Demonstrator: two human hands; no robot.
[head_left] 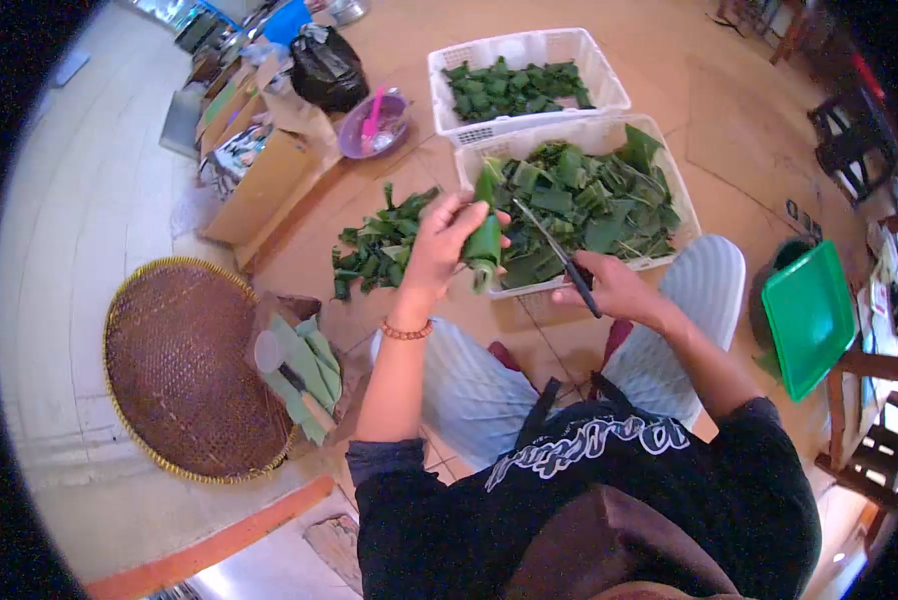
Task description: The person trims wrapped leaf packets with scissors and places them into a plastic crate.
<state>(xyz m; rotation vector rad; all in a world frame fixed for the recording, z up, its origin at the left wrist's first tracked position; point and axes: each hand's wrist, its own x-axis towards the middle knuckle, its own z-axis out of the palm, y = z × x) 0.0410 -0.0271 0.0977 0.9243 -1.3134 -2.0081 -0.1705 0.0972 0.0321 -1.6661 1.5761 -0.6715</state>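
Note:
My left hand (443, 240) is wrapped round a green leaf roll (484, 240), held upright near the crate's left edge. In my right hand (614, 288) are scissors (559, 252) with dark handles, their blades pointing up and left toward the roll without touching it. Beyond both hands, a white crate (681, 190) holds many loose leaf pieces (599, 195). Small folded green bundles (381, 240) lie on the floor to the left of my left hand. A second white crate (601, 70) behind the first contains more green bundles (514, 88).
A round woven tray (179, 370) lies at the left beside folded leaves (314, 375). Farther back are a cardboard box (269, 195), a purple bowl (354, 135) and a black bag (327, 70). A green tray (809, 320) stands at the right.

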